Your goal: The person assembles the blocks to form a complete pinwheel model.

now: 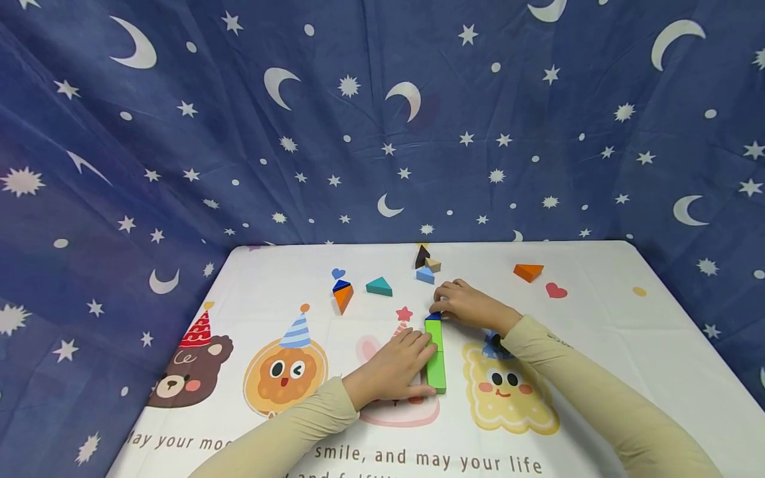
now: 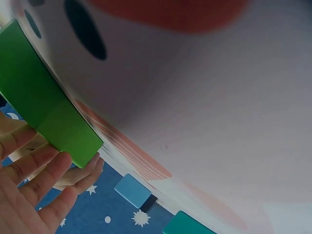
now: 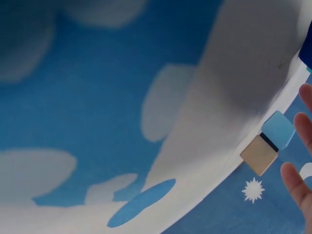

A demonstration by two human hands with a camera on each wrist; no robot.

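Note:
Two light green blocks form a line, the far block (image 1: 437, 334) meeting the near block (image 1: 436, 375) end to end. My left hand (image 1: 397, 365) lies along their left side, fingers extended against the far block and thumb by the near end. In the left wrist view, the spread fingers (image 2: 44, 178) touch the green side. A dark blue triangular block (image 1: 433, 317) sits at the far end of the line. Right beside it is my right hand (image 1: 472, 307), with loosely bent fingers and a fingertip at the block. The right wrist view shows these fingers (image 3: 295, 183) apart.
Beyond my right hand are a light blue triangle (image 1: 425, 275), a wooden triangle (image 1: 433, 265) and a dark brown block (image 1: 422, 256). Leftward lie a teal triangle (image 1: 379, 287), an orange block (image 1: 343, 299) and another dark blue block (image 1: 341, 285). An orange triangle (image 1: 528, 272) lies at right.

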